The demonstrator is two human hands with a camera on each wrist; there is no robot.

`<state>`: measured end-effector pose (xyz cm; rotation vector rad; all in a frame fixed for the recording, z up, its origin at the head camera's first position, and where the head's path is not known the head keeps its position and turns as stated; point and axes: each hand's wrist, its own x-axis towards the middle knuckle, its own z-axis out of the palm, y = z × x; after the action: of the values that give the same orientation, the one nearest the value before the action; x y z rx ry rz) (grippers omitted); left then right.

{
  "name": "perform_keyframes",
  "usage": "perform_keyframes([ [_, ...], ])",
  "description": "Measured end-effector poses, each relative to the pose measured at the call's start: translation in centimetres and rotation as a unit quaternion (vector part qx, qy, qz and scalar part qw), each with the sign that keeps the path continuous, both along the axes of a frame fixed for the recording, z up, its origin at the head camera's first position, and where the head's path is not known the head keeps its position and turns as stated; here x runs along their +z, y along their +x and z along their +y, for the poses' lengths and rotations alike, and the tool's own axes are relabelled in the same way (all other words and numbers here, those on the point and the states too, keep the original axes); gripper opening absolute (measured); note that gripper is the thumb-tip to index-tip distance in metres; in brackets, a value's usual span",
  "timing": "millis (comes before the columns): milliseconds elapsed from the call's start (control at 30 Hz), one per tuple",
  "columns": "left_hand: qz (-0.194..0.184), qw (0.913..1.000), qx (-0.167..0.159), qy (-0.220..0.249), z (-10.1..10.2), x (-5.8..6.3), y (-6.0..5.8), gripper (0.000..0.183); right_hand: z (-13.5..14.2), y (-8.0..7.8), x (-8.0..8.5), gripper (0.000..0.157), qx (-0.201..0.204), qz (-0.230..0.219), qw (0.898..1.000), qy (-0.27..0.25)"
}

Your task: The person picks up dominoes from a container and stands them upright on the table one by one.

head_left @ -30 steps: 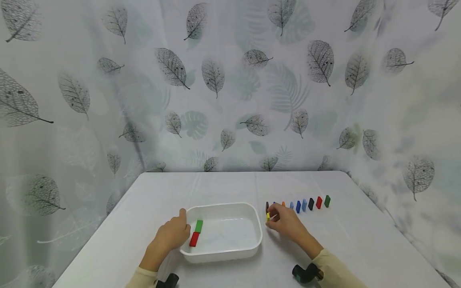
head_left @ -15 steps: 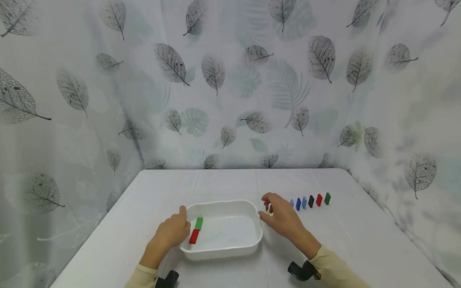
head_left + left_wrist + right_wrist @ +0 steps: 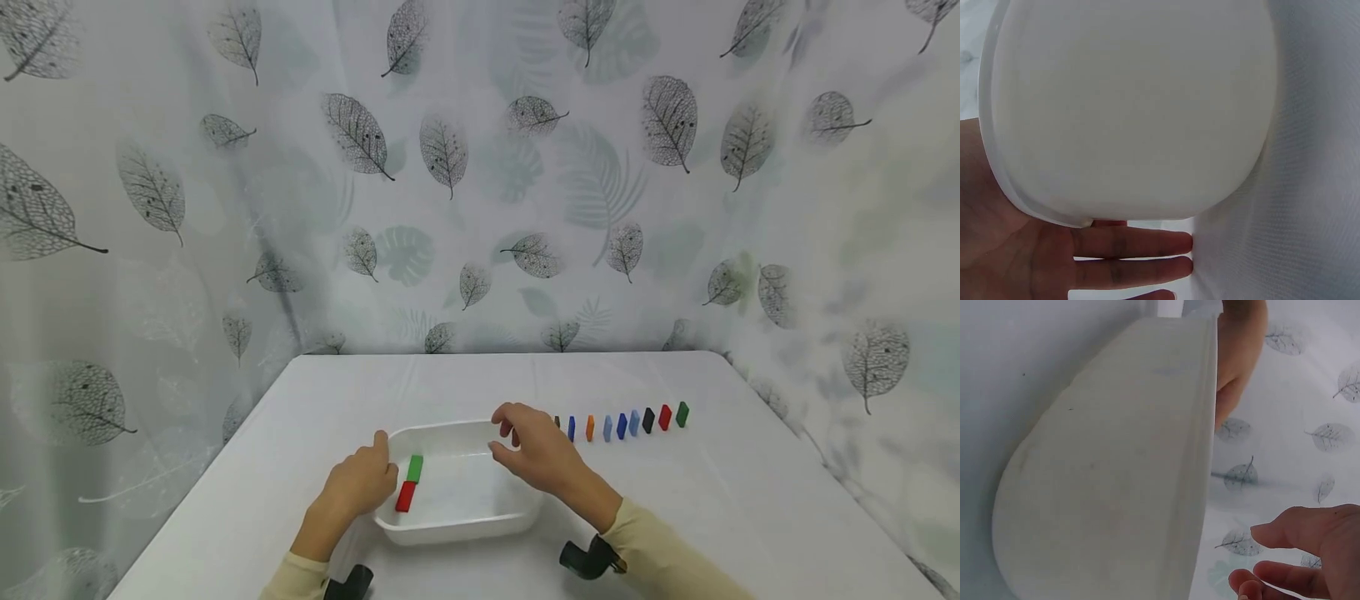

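A white plastic basin (image 3: 457,531) rests on the table. My left hand (image 3: 357,485) grips its left rim; in the left wrist view the fingers (image 3: 1135,241) stretch straight down along the outer wall. Inside, at the left end, lie a green block (image 3: 415,468) and a red block (image 3: 405,497). Over the basin's right rim hovers my right hand (image 3: 543,454), thumb and fingertips parted with nothing visible between them. The right wrist view also has this hand (image 3: 1310,550) with thumb and fingers apart, beside the basin wall.
To the right, a row of upright domino-like blocks runs across the table (image 3: 712,500): blue (image 3: 572,428), orange (image 3: 590,427), several more blues, black (image 3: 648,420), red (image 3: 664,417) and green (image 3: 682,413). A leaf-patterned curtain (image 3: 480,208) surrounds the table.
My right hand has moved left from the near end of the block row to over the basin's right rim. The yellow block seen earlier is out of sight. My left hand stays put.
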<state>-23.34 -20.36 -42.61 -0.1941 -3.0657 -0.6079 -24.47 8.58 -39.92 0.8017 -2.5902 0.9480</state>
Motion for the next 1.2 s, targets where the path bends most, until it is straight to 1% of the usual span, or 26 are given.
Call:
perform_keyframes([
  [100, 0.008, 1.0, -0.002, -0.001, -0.1, 0.1, 0.1, 0.035, -1.0, -0.1, 0.1, 0.026, 0.018, -0.012, 1.0, 0.011],
  [267, 0.021, 0.9998, 0.004, -0.005, -0.3, 0.3, 0.2, 0.025, -2.7, 0.0, 0.2, 0.025, 0.048, -0.036, 0.998, 0.034],
  [400, 0.036, 0.9993, 0.007, -0.009, -0.5, 0.4, 0.2, 0.018, -4.1, 0.3, 0.3, 0.025, 0.064, -0.06, 0.994, 0.066],
  [500, 0.042, 0.999, 0.016, -0.008, -0.5, 0.4, 0.2, 0.013, -5.0, 0.7, 0.5, 0.026, 0.077, -0.084, 0.99, 0.086],
  [633, 0.045, 0.9987, 0.023, -0.009, -0.7, 0.1, 0.2, 0.015, -6.3, 0.8, 0.6, 0.028, 0.091, -0.112, 0.985, 0.097],
  [767, 0.05, 0.9986, 0.013, -0.011, -0.9, -0.3, 0.1, 0.016, -7.5, 0.4, 0.5, 0.029, 0.09, -0.129, 0.982, 0.107],
  [867, 0.057, 0.9983, 0.006, -0.01, -0.8, -0.5, -0.1, 0.016, -8.0, 0.1, 0.2, 0.029, 0.092, -0.135, 0.98, 0.11],
  [967, 0.057, 0.9983, 0.005, -0.012, -0.7, -0.5, -0.1, 0.016, -8.3, -0.1, -0.2, 0.027, 0.099, -0.135, 0.98, 0.11],
  [1200, 0.056, 0.9983, 0.006, -0.015, -0.5, -0.4, -0.2, 0.016, -9.0, -0.6, -0.9, 0.023, 0.11, -0.121, 0.979, 0.118],
])
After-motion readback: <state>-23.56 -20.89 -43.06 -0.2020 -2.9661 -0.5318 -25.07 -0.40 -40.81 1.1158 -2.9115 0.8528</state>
